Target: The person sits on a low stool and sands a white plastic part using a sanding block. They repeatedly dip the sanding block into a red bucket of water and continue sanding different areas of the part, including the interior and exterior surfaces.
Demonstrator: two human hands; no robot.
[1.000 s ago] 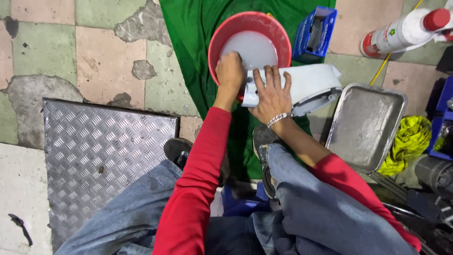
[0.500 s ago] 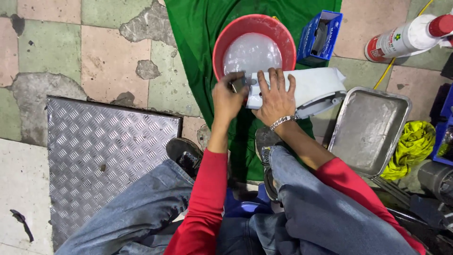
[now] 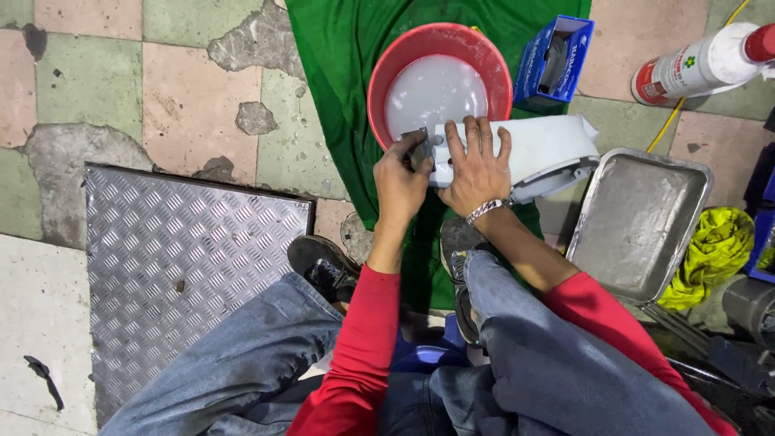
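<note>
Head cam: left hand pinches a small grey pad against the white plastic cover, right hand spread flat pinning it by the red basin; looks mid-sanding; steady pressure needed.

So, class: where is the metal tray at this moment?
In the head view the metal tray lies on the floor at the right, just right of the white casing under the right hand, with a yellow cloth beyond it.

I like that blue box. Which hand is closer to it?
Right. The right hand presses the white part just below the blue box; the left hand sits farther away.
</note>
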